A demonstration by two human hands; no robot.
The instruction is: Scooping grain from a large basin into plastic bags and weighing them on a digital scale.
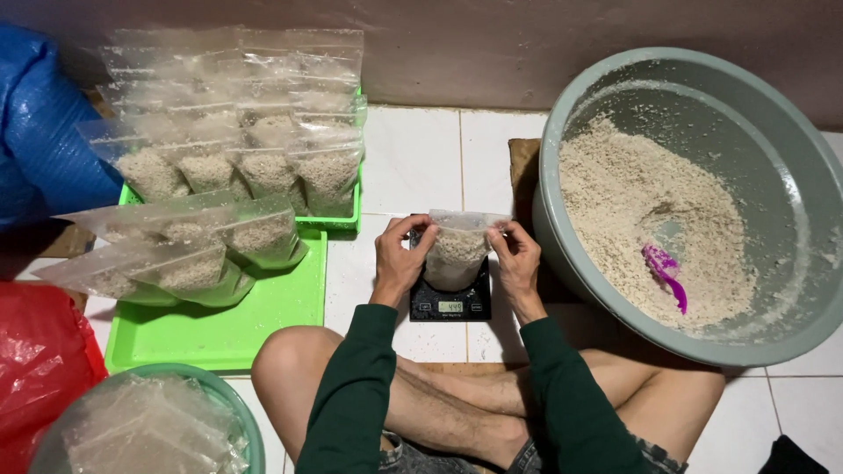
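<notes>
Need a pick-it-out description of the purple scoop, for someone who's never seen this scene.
Start at the big grey-green basin on the right, half full of pale grain. On the near edge of that grain pile, right of the scale, lies a small scoop. It is the only bright purple thing in view; everything around it is beige.

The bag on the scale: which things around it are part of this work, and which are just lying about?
In use:
left hand and right hand, both pinching the top of the clear bag
black scale
grey basin of pale grain
purple scoop
filled bags on green trays
bowl of empty bags

Lying about:
blue sack
red plastic bag
</notes>
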